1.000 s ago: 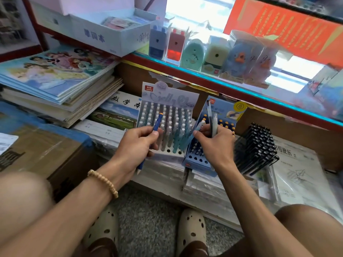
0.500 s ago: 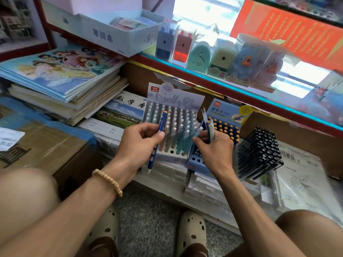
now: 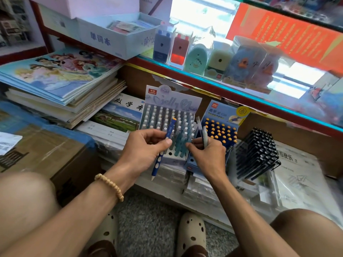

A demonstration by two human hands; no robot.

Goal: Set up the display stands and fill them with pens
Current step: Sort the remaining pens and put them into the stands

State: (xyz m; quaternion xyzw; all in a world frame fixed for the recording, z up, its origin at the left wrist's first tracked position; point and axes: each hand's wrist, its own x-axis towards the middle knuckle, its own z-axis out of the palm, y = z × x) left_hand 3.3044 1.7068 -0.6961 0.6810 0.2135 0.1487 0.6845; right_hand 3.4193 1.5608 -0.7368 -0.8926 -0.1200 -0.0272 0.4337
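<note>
My left hand pinches a dark blue pen with an orange cap end, held tip down in front of a pale lilac display stand packed with white and teal pens. My right hand grips two pens, one pale and one darker, pointing up. Behind it stands a blue display stand filled with orange-capped pens. A black rack of dark pens leans to the right of it.
Stacked colouring books and notebooks lie at the left, above a taped cardboard box. A glass shelf overhead carries several pencil sharpeners and a white box. Plastic-wrapped paper packs sit at the right. My knees and feet fill the foreground.
My left hand has turned the blue pen more upright and slid it lower, tip pointing down. My right hand has drawn slightly toward the left hand with its two pens.
</note>
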